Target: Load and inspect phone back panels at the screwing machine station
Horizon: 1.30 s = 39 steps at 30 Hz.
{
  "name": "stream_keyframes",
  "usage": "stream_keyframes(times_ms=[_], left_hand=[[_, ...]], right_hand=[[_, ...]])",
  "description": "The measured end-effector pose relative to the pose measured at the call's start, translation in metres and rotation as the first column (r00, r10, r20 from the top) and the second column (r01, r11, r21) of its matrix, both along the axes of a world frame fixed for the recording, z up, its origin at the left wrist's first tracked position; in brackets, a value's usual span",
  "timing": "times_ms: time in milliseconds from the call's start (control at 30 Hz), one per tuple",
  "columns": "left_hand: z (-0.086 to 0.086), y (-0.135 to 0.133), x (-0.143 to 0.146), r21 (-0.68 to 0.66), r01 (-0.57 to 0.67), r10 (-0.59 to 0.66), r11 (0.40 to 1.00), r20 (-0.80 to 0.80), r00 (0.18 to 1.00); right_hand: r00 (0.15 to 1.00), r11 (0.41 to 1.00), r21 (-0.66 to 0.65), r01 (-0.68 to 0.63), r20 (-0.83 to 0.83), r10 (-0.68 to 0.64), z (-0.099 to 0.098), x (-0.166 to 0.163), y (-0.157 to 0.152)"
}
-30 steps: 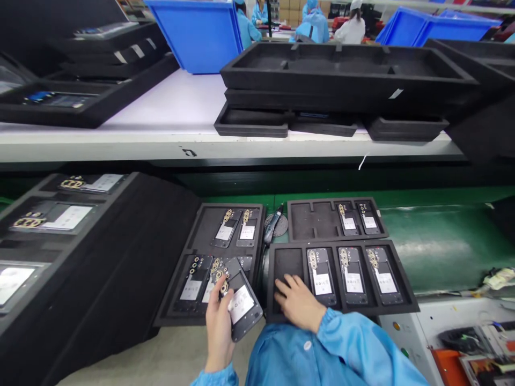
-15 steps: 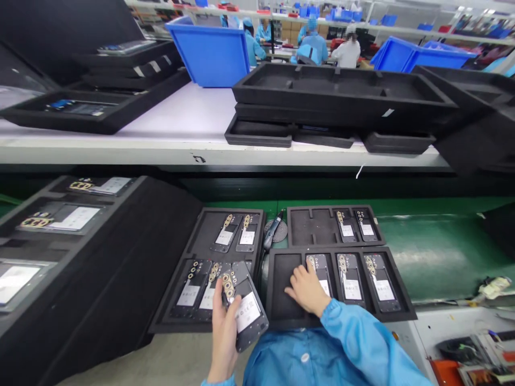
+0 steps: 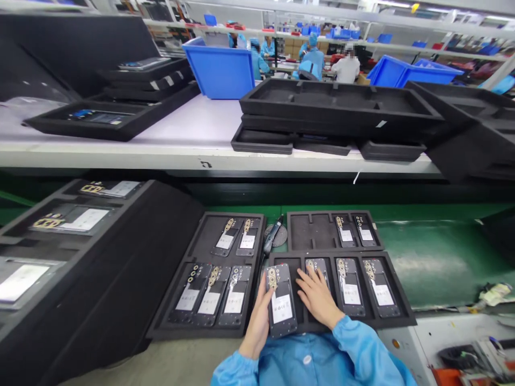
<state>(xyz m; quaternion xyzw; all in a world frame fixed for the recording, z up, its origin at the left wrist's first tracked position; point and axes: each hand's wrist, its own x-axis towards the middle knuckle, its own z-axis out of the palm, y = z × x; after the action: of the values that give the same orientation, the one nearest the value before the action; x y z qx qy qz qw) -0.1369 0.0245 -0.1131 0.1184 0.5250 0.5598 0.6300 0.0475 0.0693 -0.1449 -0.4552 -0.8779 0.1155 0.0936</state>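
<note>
Fingers (image 3: 266, 298) (left) grip phone (image 3: 284, 288) | white label (image 3: 281, 309): print illegible

White shelf (image 3: 181, 131): spans much of the view, pale on top — its thick front edge carries one small dark mark (image 3: 205, 164).
Dark panel (image 3: 281, 188): a shadowed, green-black band beneath the shelf.
Green worktop (image 3: 426, 268): smooth, with a milky patch of glare toward the right.
Floor (image 3: 181, 359): plain greyish beige, a small stretch showing at the bottom.
Far rails (image 3: 322, 10): long and white, with small blue boxes (image 3: 385, 38) ranged along the lower one.
Cardboard (image 3: 293, 47): a brown stack well back, near people in blue (image 3: 311, 59) and white (image 3: 346, 68).
Strip lights (image 3: 393, 4): bright, upper right — the space under the shelf stays dim.
</note>
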Motion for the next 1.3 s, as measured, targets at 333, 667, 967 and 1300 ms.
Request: stream_keyframes(times_ms=[333,667,967,1300], left_hand=[[-0.022,0.03,0.017,0.049,0.097,-0.089,0.994,-0.145,0.985],[-0.04,0.014,-0.007,0.131,0.295,-0.092,0.947,-0.766,0.637],[-0.044,0.016,0.003,0.152,0.404,-0.042,0.902,-0.901,0.432],[-0.047,0.026,0.005,0.077,0.273,0.047,0.959,-0.992,0.117]], right_hand=[[0.968,0.964,0.174,0.199,-0.187,-0.166,-0.038,0.027,-0.044],[0.949,0.958,0.152,0.242,-0.241,-0.201,-0.027,0.023,-0.042],[0.94,0.954,0.142,0.265,-0.259,-0.223,-0.025,0.019,-0.042],[0.847,0.89,0.027,0.456,-0.322,-0.424,-0.01,0.069,0.034]])
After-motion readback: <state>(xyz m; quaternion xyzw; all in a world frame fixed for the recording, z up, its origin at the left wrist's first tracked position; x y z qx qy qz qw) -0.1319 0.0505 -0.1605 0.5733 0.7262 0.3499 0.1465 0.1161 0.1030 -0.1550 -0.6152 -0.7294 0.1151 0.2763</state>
